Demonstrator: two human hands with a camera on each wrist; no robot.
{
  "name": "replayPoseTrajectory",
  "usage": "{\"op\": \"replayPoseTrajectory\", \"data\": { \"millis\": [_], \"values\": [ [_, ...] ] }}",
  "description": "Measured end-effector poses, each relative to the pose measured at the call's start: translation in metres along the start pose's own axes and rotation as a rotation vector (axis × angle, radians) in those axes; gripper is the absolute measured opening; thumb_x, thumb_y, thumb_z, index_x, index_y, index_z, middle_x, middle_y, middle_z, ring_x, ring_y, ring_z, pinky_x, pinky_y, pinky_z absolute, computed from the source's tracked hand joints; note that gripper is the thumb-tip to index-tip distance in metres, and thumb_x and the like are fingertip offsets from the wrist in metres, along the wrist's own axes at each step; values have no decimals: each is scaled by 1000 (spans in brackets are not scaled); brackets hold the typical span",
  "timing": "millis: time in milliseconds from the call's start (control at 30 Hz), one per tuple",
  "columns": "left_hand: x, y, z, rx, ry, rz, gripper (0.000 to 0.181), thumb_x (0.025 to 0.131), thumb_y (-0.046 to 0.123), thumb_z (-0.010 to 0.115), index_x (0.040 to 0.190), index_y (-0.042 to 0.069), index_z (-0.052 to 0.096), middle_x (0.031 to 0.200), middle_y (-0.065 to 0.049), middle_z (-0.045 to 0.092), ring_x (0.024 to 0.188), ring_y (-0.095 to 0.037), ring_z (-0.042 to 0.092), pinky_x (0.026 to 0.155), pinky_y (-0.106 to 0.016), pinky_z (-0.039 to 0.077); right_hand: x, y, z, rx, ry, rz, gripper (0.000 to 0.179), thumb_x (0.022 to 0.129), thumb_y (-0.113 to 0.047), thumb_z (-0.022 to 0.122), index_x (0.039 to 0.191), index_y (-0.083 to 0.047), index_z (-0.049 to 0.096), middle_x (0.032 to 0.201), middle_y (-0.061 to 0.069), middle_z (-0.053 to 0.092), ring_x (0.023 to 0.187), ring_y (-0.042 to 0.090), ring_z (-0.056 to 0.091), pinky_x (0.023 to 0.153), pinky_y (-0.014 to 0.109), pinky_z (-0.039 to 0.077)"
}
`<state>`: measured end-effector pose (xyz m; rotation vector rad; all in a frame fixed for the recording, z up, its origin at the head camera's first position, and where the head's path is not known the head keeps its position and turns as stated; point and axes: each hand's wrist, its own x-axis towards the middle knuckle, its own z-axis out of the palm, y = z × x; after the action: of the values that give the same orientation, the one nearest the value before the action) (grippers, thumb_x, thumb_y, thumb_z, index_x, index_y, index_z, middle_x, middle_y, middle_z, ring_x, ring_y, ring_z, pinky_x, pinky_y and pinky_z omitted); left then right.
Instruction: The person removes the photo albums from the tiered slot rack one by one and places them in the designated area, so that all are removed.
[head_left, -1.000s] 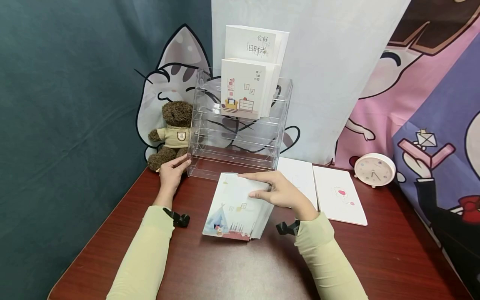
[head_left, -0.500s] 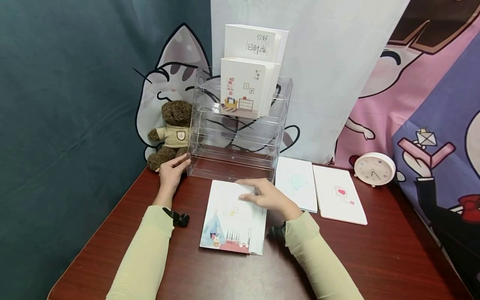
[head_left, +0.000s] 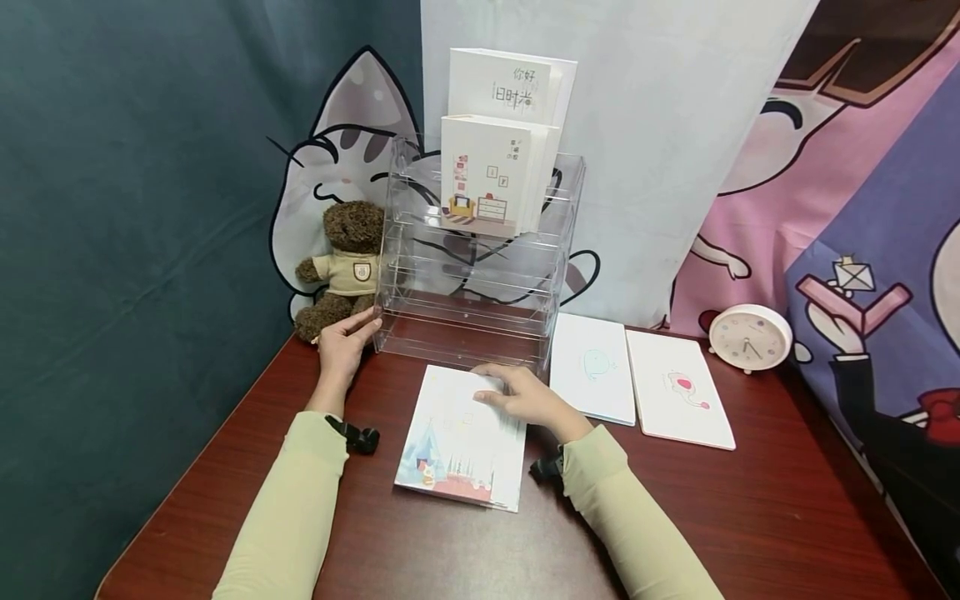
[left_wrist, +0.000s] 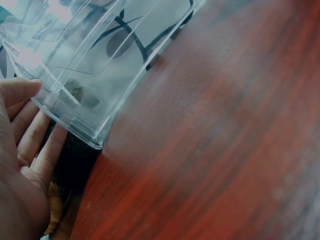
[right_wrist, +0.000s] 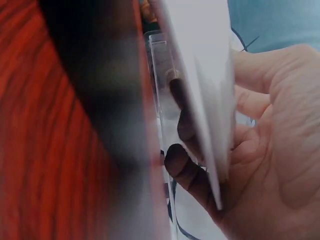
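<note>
In the head view, my right hand (head_left: 528, 398) grips a white booklet (head_left: 457, 458) with a blue tent drawing, held low over the table. Another white sheet or booklet shows at its right edge. In the right wrist view, its thin edges (right_wrist: 205, 100) lie between thumb and fingers. My left hand (head_left: 345, 346) holds the lower left edge of a clear tiered display rack (head_left: 465, 342); in the left wrist view, fingers go behind the rack's side panel (left_wrist: 75, 127) with the thumb at its edge. White books (head_left: 487, 179) stand in the rack's upper tiers.
Two white booklets lie right of the rack, one with a blue whale drawing (head_left: 597, 364), one with a pink elephant (head_left: 686, 387). A round clock (head_left: 750, 337) stands at the back right. A brown teddy bear (head_left: 352, 267) sits left of the rack, against the patterned curtain.
My right hand has moved left and down with the tent booklet, which now lies at a flatter tilt. The whale booklet has come into fuller view. My left hand stays at the rack.
</note>
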<state>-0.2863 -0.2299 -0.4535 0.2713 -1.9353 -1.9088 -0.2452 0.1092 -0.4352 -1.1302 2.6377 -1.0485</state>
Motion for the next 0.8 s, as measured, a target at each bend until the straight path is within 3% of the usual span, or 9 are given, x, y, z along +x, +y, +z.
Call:
{"op": "replayPoseTrajectory", "data": {
  "millis": [167, 400, 800],
  "values": [
    [0, 0, -1, 9, 1, -6, 33, 83, 20, 85, 115, 16, 79, 116, -4, 74, 99, -5, 68, 72, -14, 56, 1, 2, 2, -26, -15, 24, 45, 100, -37, 64, 137, -11, 61, 132, 4, 65, 122, 20, 60, 104, 44, 48],
    [-2, 2, -1, -11, -11, -7, 34, 84, 20, 85, 117, 14, 78, 119, -6, 73, 95, -4, 69, 73, -16, 57, 2, 6, 7, -90, -27, 67, 37, 98, -36, 66, 131, -18, 65, 121, -2, 70, 105, 12, 64, 93, 36, 52],
    [-2, 3, 0, 4, -4, 6, 33, 83, 19, 85, 115, 15, 79, 116, -4, 74, 98, -5, 68, 73, -15, 57, 1, 4, 9, -111, -26, 27, 33, 98, -33, 67, 125, -14, 67, 122, 3, 68, 113, 18, 63, 97, 40, 52]
  ]
}}
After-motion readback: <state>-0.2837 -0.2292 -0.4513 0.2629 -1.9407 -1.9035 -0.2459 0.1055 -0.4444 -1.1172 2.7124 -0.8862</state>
